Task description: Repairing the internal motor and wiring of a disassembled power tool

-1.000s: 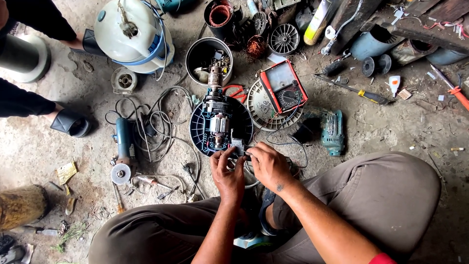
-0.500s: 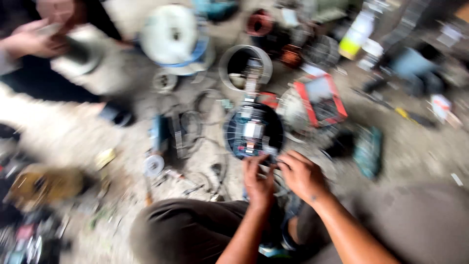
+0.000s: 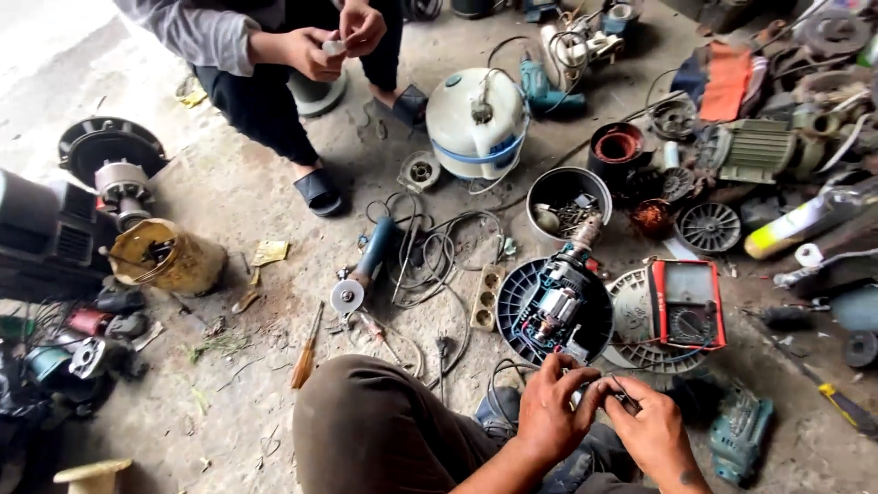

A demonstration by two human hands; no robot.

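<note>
My left hand (image 3: 551, 404) and my right hand (image 3: 651, 425) meet low in the head view, fingers pinched together on a small dark part with thin wires (image 3: 611, 394). Just beyond them lies an opened electric motor (image 3: 558, 309) on a round black fan guard (image 3: 523, 291), with copper windings showing. A red-framed meter (image 3: 688, 303) rests on a white grille to its right. My knee in brown trousers (image 3: 375, 421) sits at the lower left.
Another person squats at the top, hands (image 3: 337, 38) holding a small white thing. A white round housing (image 3: 476, 119), a grey bucket of parts (image 3: 569, 199), an angle grinder (image 3: 366, 265), tangled cables, a screwdriver (image 3: 306, 352) and a yellow tin (image 3: 169, 256) litter the concrete floor.
The view has swung left and up, bringing the other person's hands and the left clutter into sight. My hands stay together by the motor, still on the small part.
</note>
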